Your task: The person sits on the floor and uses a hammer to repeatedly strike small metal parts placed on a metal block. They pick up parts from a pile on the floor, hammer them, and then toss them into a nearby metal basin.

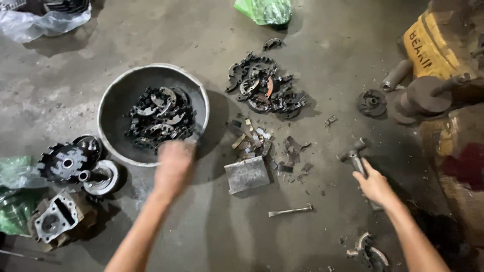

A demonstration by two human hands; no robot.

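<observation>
The left hand (174, 163), blurred, hovers at the near rim of the bowl (113, 95) of metal parts; its grip is unclear. The right hand (374, 185) grips a hammer (355, 156).

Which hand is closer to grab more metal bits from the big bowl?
Probably the left hand: it hovers at the rim of the bowl, while the right hand grips a hammer far away.
</observation>
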